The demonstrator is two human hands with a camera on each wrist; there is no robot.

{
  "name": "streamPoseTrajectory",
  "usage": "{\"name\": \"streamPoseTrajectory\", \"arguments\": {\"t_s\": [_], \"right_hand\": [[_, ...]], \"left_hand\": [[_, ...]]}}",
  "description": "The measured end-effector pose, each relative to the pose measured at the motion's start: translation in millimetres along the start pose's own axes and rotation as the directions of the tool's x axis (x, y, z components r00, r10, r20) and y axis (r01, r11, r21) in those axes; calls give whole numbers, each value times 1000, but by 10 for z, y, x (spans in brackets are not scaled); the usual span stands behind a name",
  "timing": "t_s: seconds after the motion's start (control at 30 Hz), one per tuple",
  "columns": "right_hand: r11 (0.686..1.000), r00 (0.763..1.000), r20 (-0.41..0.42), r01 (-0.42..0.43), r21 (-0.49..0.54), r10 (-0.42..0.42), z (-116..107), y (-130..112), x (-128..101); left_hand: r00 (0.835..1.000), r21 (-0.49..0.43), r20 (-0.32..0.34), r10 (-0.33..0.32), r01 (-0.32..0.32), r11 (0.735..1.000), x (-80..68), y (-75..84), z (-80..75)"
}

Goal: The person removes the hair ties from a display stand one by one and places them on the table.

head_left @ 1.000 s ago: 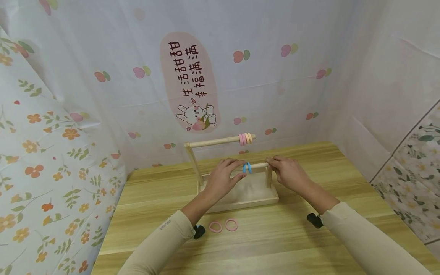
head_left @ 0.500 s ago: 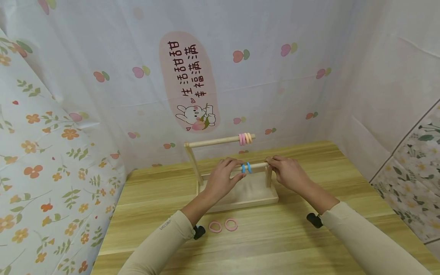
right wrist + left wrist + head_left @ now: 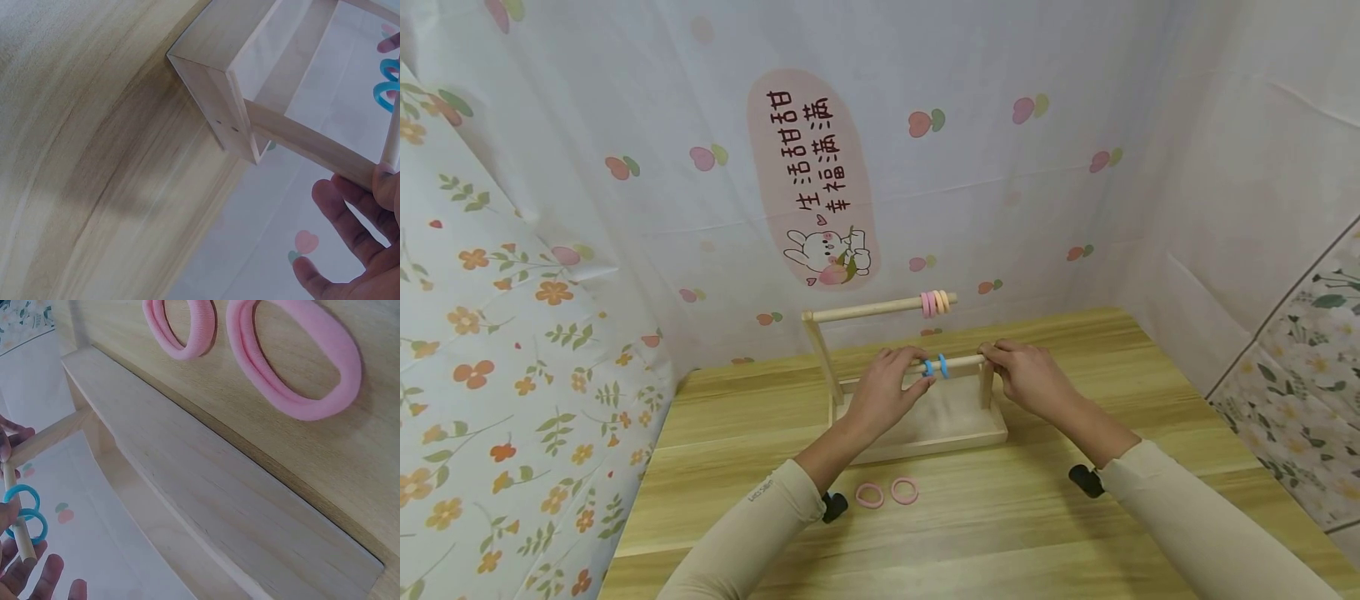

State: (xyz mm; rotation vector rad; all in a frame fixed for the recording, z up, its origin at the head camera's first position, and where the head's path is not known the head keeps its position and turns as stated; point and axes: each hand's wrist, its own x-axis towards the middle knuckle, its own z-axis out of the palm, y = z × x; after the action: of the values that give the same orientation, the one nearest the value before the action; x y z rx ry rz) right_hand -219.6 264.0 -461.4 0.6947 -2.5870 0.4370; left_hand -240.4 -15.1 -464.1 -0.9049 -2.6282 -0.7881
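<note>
A wooden rack has a shallow tray base (image 3: pixel 940 445), a tall upper rod (image 3: pixel 865 311) and a short lower rod (image 3: pixel 966 362). Two blue hair ties hang around the lower rod; my left hand (image 3: pixel 880 392) pinches the left blue hair tie (image 3: pixel 928 367) close to the rod's free end. The other blue hair tie (image 3: pixel 943 365) sits a little to the right, apart from my fingers. My right hand (image 3: pixel 1036 379) grips the lower rod where it meets its post (image 3: pixel 312 147). Pink and yellow hair ties (image 3: pixel 935 303) circle the upper rod near its right end.
Two pink hair ties, one left (image 3: pixel 870 496) and one right (image 3: pixel 905 491), lie flat on the wooden table (image 3: pixel 970 542) in front of the rack. A patterned curtain (image 3: pixel 1000 192) hangs behind. Dark wrist-camera pieces show by both cuffs.
The left blue hair tie has slid slightly left along the lower rod with my left fingers, widening the gap to the other one. My right hand has stayed put.
</note>
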Motion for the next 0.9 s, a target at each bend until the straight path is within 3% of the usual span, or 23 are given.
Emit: {"name": "streamPoseTrajectory", "arguments": {"t_s": [0.3,0.9], "right_hand": [[1000,1000,-2,1,5,-1,-1,-18,11],[1000,1000,13,-6,-9,6,8,-9,10]], "left_hand": [[1000,7,-8,-3,3,1000,-11,-24,6],[998,-79,-67,9,-14,997,-97,-72,-34]]}}
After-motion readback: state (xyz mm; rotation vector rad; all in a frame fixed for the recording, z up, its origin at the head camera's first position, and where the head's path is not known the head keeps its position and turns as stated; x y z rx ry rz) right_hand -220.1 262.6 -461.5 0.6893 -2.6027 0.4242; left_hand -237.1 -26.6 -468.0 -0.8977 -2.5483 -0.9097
